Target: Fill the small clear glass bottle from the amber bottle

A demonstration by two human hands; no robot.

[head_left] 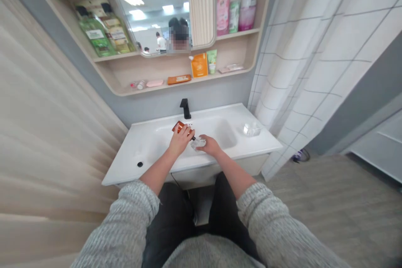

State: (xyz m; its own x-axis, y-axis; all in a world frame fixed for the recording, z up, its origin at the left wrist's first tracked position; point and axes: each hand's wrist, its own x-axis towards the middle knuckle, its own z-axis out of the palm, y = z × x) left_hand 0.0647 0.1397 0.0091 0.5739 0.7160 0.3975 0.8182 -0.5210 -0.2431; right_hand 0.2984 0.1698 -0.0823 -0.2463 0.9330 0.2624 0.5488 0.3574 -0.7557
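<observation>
Over the white sink basin, my left hand is wrapped round an amber bottle. The bottle is tilted, its dark neck pointing down to the right. My right hand grips a small clear container by its right side. The bottle's neck is at the container's mouth; whether they touch or anything flows I cannot tell. A small round black cap lies on the counter to the left of my hands.
Behind the basin stands a black faucet. A clear box sits on the counter at right. Above is a shelf with an orange pouch, green tube and orange packet. Green bottles stand upper left, beside the mirror.
</observation>
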